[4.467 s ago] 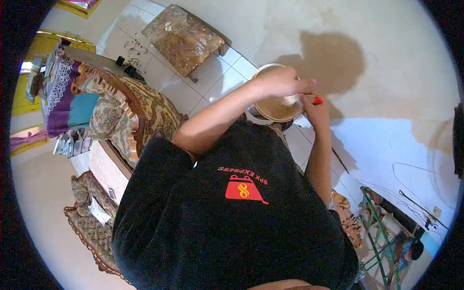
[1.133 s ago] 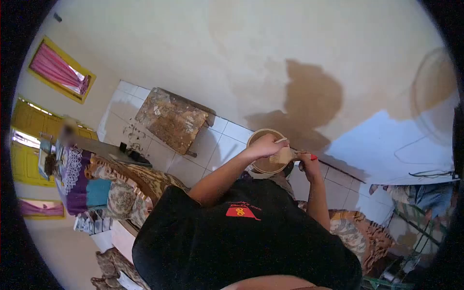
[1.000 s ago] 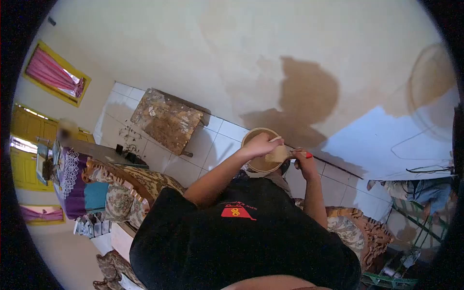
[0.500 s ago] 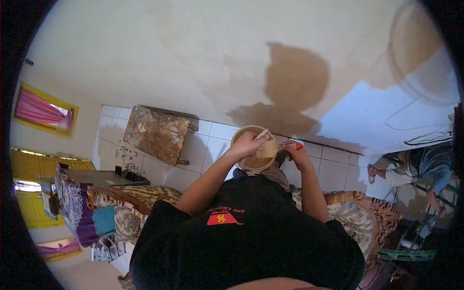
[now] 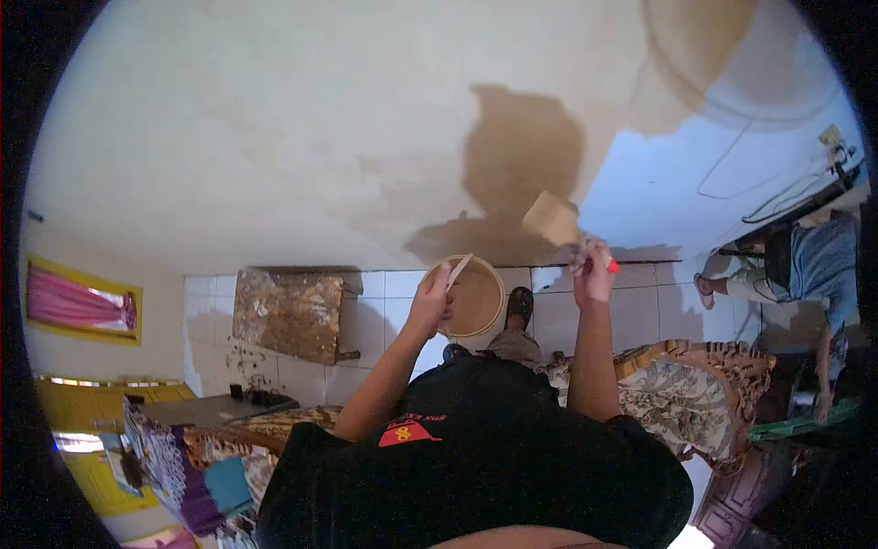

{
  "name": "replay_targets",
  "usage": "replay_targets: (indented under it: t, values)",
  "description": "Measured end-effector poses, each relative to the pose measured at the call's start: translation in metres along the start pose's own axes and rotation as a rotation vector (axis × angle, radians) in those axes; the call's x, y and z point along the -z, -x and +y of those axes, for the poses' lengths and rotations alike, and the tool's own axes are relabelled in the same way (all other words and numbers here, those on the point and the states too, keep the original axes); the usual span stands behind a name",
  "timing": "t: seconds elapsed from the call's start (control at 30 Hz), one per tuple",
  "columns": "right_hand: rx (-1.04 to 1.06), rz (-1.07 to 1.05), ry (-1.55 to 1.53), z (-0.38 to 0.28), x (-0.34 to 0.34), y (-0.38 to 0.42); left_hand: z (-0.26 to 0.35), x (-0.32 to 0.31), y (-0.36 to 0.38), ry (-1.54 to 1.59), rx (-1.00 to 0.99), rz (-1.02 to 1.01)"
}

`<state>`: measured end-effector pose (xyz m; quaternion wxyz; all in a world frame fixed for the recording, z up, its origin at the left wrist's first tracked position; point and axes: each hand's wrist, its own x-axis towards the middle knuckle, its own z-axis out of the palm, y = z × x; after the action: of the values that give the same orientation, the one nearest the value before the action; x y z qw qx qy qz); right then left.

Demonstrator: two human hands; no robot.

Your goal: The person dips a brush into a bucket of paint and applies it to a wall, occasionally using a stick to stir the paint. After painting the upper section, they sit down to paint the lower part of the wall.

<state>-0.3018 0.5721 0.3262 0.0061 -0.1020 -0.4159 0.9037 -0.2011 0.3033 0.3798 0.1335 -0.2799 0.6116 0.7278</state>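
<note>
My left hand (image 5: 430,300) is closed round a pale flat strip (image 5: 462,266), right at the left rim of a round bucket (image 5: 501,307). Tan material shows inside the bucket, and the strip slants over its opening. Out to the right, my right hand (image 5: 593,273) grips a wide putty knife (image 5: 551,220) by its handle, which ends in red. The broad tan blade is raised toward the wall, up and left of the fingers. It overlaps the wall shadow in this view.
A pale wall (image 5: 302,137) with a bluish-white patch rises ahead. On the tiled floor stands a stained wooden stool (image 5: 288,316). A carved, patterned sofa (image 5: 677,398) is behind on the right; another person (image 5: 814,274) is at the far right.
My right hand has lifted the putty knife out of the bucket, up and right toward the wall. My left hand has shifted from over the bucket to its left rim.
</note>
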Motion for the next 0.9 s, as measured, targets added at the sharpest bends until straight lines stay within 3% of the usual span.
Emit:
replay_targets:
  t: [0.07, 0.23, 0.33, 0.47, 0.6, 0.7, 0.9]
  values:
    - [0.124, 0.063, -0.100, -0.022, -0.018, -0.012, 0.001, -0.008, 0.009, -0.012, -0.039, 0.177]
    - [0.489, 0.256, -0.274, -0.055, -0.055, -0.048, -0.022, 0.009, 0.016, -0.064, 0.003, 0.044]
    - [0.576, 0.272, -0.314, -0.071, -0.077, -0.059, -0.027, 0.014, 0.023, -0.073, 0.051, 0.087]
    - [0.564, 0.266, -0.308, -0.065, -0.088, -0.071, -0.046, 0.029, 0.023, -0.089, -0.029, 0.154]
    - [0.489, 0.454, -0.243, -0.018, -0.051, -0.083, -0.051, 0.044, 0.033, -0.022, 0.061, 0.130]
    - [0.460, 0.450, -0.228, -0.009, -0.036, -0.069, -0.051, 0.050, 0.036, -0.001, 0.079, 0.158]
    - [0.636, 0.331, -0.232, -0.067, -0.085, -0.067, -0.057, 0.058, 0.039, -0.054, 0.057, 0.162]
